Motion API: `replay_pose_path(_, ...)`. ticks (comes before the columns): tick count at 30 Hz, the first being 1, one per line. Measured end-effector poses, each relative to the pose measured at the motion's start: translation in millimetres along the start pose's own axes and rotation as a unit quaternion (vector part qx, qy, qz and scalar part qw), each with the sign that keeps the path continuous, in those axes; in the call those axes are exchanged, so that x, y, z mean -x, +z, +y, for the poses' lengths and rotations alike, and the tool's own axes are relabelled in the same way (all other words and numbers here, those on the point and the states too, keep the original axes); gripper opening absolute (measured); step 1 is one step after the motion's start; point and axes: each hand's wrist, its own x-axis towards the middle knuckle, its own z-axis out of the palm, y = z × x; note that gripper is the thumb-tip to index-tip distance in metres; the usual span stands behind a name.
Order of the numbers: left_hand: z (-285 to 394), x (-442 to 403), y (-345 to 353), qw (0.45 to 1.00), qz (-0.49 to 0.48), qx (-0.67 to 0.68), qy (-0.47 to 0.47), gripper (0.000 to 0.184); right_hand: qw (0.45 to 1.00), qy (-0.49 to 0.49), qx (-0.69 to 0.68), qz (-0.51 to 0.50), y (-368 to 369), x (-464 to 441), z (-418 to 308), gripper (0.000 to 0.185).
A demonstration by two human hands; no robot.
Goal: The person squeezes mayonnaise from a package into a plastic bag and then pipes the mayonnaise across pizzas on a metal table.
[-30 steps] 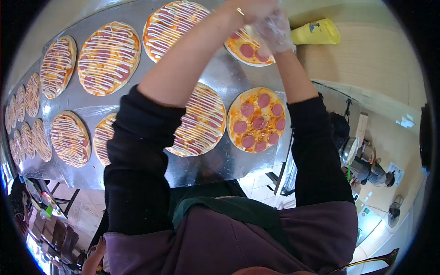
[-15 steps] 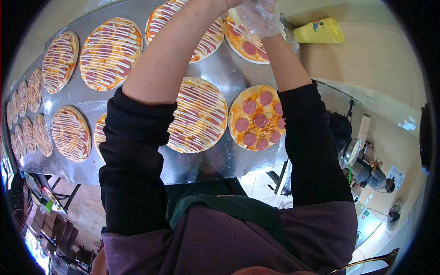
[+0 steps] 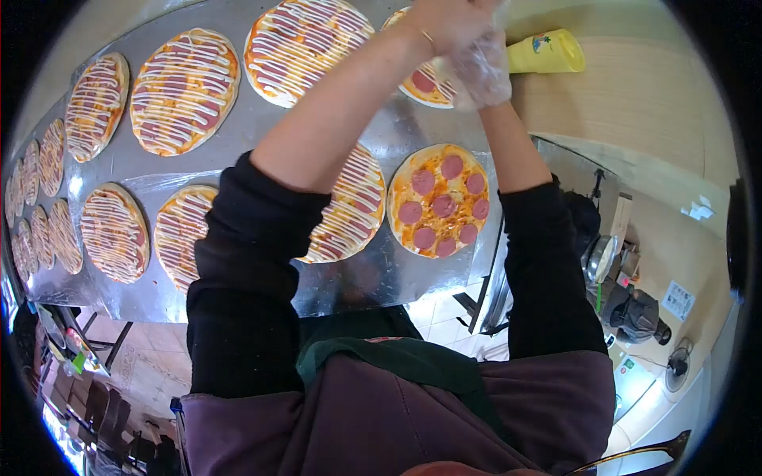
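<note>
At the top of the view my left hand [image 3: 454, 30], bare with a thin bracelet at the wrist, curls against the top of my right hand. My right hand [image 3: 481, 73] is covered in clear plastic that looks like a loose glove. The two are held together, slightly blurred, and what lies between their fingers is hidden. Both are over the far right pizza [image 3: 429, 89], partly covered by them, with sausage slices showing. Nearer to me lies a pizza [image 3: 440, 201] with round sausage slices and no white stripes. Beside it, my left forearm partly hides a white-striped pizza [image 3: 349, 214].
Several white-striped pizzas [image 3: 185, 91] lie in two rows along the shiny plastic-covered table [image 3: 349, 289]. A yellow cup [image 3: 548, 52] lies on its side on the wooden surface [image 3: 635, 103] at right. Another person [image 3: 635, 313] is in the background at right.
Both my hands have shifted right and slightly nearer to me, staying together. My left forearm now covers more of the near striped pizza. The view has shifted slightly.
</note>
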Motion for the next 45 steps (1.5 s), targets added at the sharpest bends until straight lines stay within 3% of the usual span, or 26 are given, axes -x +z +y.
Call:
replay_pose_path(1, 0, -2, -10, 0.998, 0.044, -0.021, 0.047, 0.036, 0.969, -0.047, 0.244, 0.000, -3, -8, 23, 0.039)
replay_pose_path(2, 3, -5, -22, 0.998, 0.044, -0.026, 0.044, 0.036, 0.970, -0.048, 0.239, -0.001, 1, -8, 26, 0.039)
replay_pose_path(7, 15, -12, -52, 0.999, 0.010, -0.029, 0.029, 0.036, 0.999, 0.007, 0.033, 0.005, 29, -18, -4, 0.042)
replay_pose_path(11, -3, 7, -9, 0.997, 0.060, -0.031, 0.030, 0.036, 0.997, 0.042, -0.070, 0.000, 37, -6, -44, 0.047)
replay_pose_path(13, -20, 6, 7, 0.990, 0.036, -0.010, 0.137, 0.037, 0.990, -0.025, -0.139, -0.025, 37, 16, -64, 0.040)
replay_pose_path(14, -22, 6, 8, 0.990, 0.038, -0.008, 0.137, 0.037, 0.990, -0.024, -0.136, -0.025, 38, 17, -68, 0.040)
replay_pose_path(15, -15, 8, 9, 0.996, 0.011, -0.016, 0.086, 0.038, 0.940, 0.045, -0.338, -0.024, 38, 20, -69, 0.041)
replay_pose_path(16, -9, 9, 8, 0.999, -0.017, -0.026, 0.035, 0.038, 0.844, 0.111, -0.524, -0.020, 38, 22, -69, 0.043)
replay_pose_path(17, -3, 10, 4, 0.999, -0.019, -0.026, 0.034, 0.038, 0.844, 0.111, -0.525, -0.018, 39, 16, -63, 0.043)
replay_pose_path(18, 2, 11, -2, 0.998, 0.016, -0.028, 0.050, 0.037, 0.980, 0.059, -0.189, -0.017, 39, 2, -50, 0.044)
replay_pose_path(19, 5, 10, -9, 0.996, 0.050, -0.032, 0.066, 0.037, 0.985, 0.000, 0.171, -0.014, 40, -10, -37, 0.045)
replay_pose_path(22, 9, 0, -32, 0.997, 0.034, 0.054, 0.047, 0.035, 0.986, 0.006, 0.165, 0.027, 51, -27, 4, 0.037)
replay_pose_path(26, 8, 1, -40, 0.997, 0.027, -0.013, 0.066, 0.035, 0.981, 0.013, 0.171, 0.086, 57, -31, 20, 0.024)
replay_pose_path(29, 2, 14, -18, 0.996, 0.061, 0.014, 0.061, 0.036, 0.995, 0.016, 0.034, 0.093, 63, -4, -41, 0.030)
replay_pose_path(31, -1, 16, -12, 0.998, 0.011, -0.024, 0.059, 0.038, 0.993, 0.018, -0.059, 0.098, 64, 8, -65, 0.034)
replay_pose_path(38, 16, 5, -15, 0.998, 0.005, -0.013, 0.057, 0.034, 0.994, -0.072, 0.054, 0.063, 53, -10, -41, 0.037)
replay_pose_path(41, 39, -5, -10, 0.997, -0.041, -0.004, 0.063, 0.031, 0.989, -0.102, 0.091, 0.060, 57, -11, -58, 0.038)
replay_pose_path(42, 50, -3, -6, 0.997, -0.063, 0.013, 0.043, 0.031, 0.989, -0.060, -0.112, 0.073, 62, -11, -80, 0.044)
replay_pose_path(43, 56, -2, -1, 0.996, -0.084, 0.030, 0.022, 0.031, 0.946, -0.017, -0.311, 0.084, 63, -9, -93, 0.049)
replay_pose_path(45, 59, -2, 13, 0.992, -0.116, 0.036, 0.026, 0.031, 0.947, -0.019, -0.309, 0.090, 52, 6, -96, 0.049)
